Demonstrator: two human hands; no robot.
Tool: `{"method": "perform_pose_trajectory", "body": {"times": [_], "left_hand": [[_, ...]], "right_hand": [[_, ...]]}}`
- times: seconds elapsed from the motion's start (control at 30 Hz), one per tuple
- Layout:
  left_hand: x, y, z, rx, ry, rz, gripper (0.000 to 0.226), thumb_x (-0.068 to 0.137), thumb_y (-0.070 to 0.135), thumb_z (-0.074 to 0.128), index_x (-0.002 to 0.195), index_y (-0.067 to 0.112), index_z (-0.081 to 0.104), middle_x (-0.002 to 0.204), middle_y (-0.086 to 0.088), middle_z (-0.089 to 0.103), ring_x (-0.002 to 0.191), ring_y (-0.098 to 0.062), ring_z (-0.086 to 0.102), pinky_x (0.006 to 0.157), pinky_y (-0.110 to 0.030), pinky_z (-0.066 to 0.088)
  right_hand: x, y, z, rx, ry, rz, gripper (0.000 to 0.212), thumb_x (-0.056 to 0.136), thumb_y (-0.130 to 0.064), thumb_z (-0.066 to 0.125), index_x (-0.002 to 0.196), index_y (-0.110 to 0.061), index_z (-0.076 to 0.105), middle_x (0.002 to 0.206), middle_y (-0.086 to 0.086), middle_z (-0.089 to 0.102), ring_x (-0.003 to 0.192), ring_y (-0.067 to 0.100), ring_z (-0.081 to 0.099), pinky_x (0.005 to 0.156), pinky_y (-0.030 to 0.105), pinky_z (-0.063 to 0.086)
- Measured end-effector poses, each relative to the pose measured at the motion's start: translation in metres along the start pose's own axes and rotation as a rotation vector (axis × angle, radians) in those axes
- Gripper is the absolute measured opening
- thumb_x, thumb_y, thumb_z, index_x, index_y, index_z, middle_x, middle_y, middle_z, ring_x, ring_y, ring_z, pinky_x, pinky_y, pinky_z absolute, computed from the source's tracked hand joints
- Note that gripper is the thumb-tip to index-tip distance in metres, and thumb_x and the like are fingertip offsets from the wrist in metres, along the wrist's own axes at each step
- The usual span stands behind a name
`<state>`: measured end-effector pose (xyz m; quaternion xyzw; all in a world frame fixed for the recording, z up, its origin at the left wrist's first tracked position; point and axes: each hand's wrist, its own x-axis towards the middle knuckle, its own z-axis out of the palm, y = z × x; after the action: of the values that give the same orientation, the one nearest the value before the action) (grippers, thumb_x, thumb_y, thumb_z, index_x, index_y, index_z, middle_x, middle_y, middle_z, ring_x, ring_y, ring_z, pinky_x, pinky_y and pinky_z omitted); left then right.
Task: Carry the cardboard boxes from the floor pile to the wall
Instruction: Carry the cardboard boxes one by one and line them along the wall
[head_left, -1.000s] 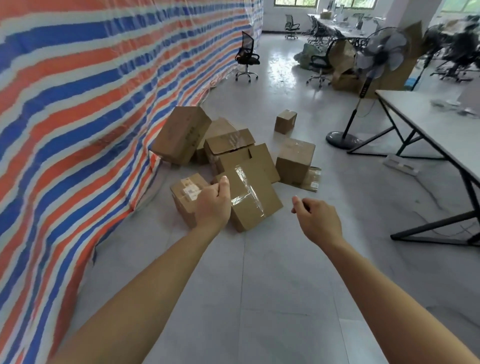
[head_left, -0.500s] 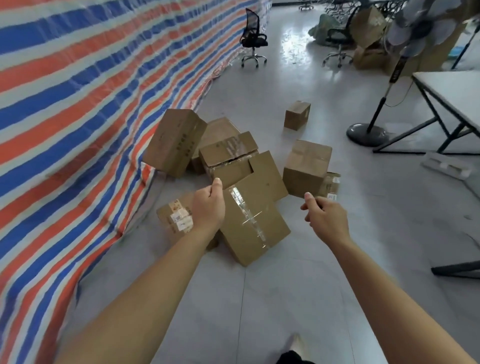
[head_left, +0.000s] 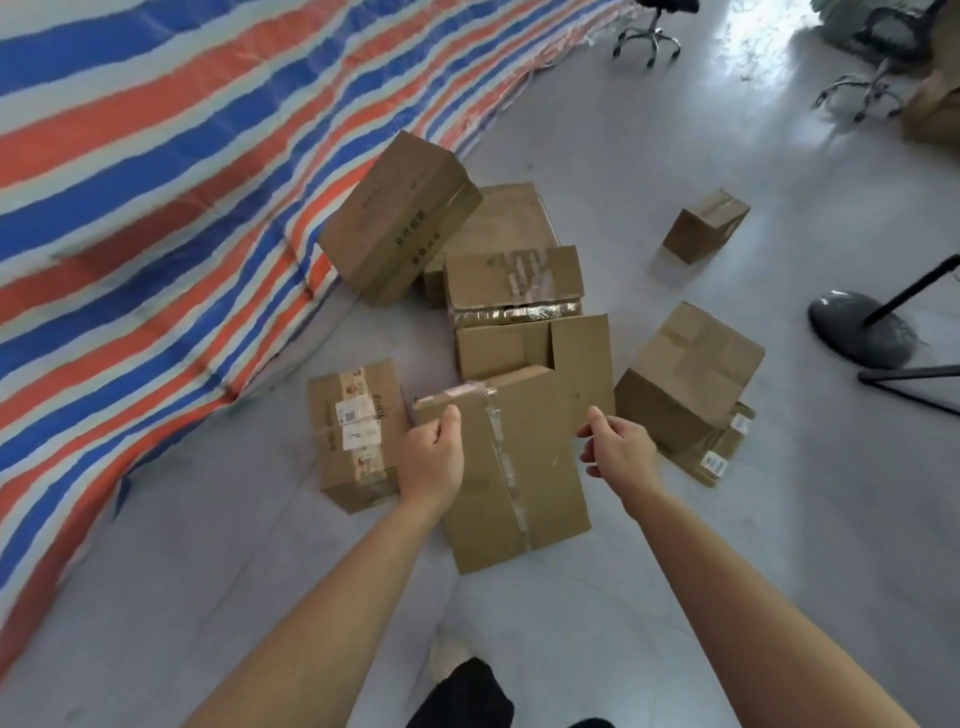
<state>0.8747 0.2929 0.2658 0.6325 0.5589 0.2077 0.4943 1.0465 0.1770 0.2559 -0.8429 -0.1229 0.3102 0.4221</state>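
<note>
Closer now, left hand (head_left: 431, 457) and right hand (head_left: 618, 449) hover loosely curled, empty, flanking the taped box (head_left: 514, 478).

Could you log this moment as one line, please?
left hand: open, at taped box | right hand: open, at its right edge | held: nothing

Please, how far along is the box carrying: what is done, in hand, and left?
Done: perhaps one tilted box leans on the striped tarp wall. In hand: the left hand and right hand reach over the taped box, no grip visible yet. Left: that box, the labelled box, the open box, the square box and the small box lie on the floor.
</note>
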Motion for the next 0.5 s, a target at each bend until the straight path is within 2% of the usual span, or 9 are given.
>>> {"method": "perform_pose_trajectory", "body": {"times": [0.1,0.17,0.3,0.4,0.5], "left_hand": [[0.062,-0.002,0.025,0.044,-0.018,-0.048,0.054,0.105,0.041,0.039,0.059,0.013,0.030,0.055,-0.003,0.035,0.055,-0.018,0.037,0.056,-0.034,0.024],[0.094,-0.003,0.038,0.059,-0.022,-0.092,0.052,0.105,0.042,0.036,0.063,0.012,0.034,0.057,-0.002,0.037,0.056,-0.018,0.038,0.056,-0.033,0.026],[0.158,-0.017,0.074,0.100,-0.005,-0.241,0.049,0.106,0.041,0.035,0.085,0.001,0.056,0.071,-0.005,0.051,0.062,-0.015,0.045,0.056,-0.027,0.031],[0.203,-0.036,0.106,0.191,0.007,-0.319,0.049,0.106,0.042,0.034,0.101,-0.001,0.059,0.084,-0.007,0.057,0.065,-0.010,0.044,0.055,-0.023,0.027],[0.253,-0.064,0.142,0.258,0.039,-0.397,0.042,0.106,0.040,0.032,0.108,0.007,0.059,0.081,-0.001,0.054,0.066,-0.007,0.040,0.056,-0.024,0.027]], "right_hand": [[0.067,-0.002,0.019,-0.059,-0.022,0.006,0.038,0.103,-0.041,0.047,0.082,-0.019,0.070,0.072,0.002,0.068,0.078,0.027,0.069,0.081,0.053,0.058],[0.104,0.000,0.031,-0.093,-0.051,0.007,0.031,0.102,-0.045,0.048,0.095,-0.022,0.068,0.086,-0.001,0.070,0.086,0.023,0.068,0.085,0.054,0.057],[0.177,0.007,0.047,-0.180,-0.105,-0.002,0.043,0.101,-0.046,0.050,0.136,-0.022,0.055,0.119,0.001,0.063,0.103,0.018,0.060,0.092,0.039,0.052],[0.241,0.015,0.059,-0.286,-0.171,-0.027,0.049,0.102,-0.044,0.050,0.145,-0.021,0.047,0.131,0.008,0.051,0.104,0.016,0.052,0.091,0.032,0.043],[0.307,0.030,0.077,-0.344,-0.250,-0.030,0.051,0.102,-0.043,0.051,0.148,-0.022,0.043,0.144,0.011,0.042,0.099,0.013,0.045,0.089,0.028,0.036]]}}
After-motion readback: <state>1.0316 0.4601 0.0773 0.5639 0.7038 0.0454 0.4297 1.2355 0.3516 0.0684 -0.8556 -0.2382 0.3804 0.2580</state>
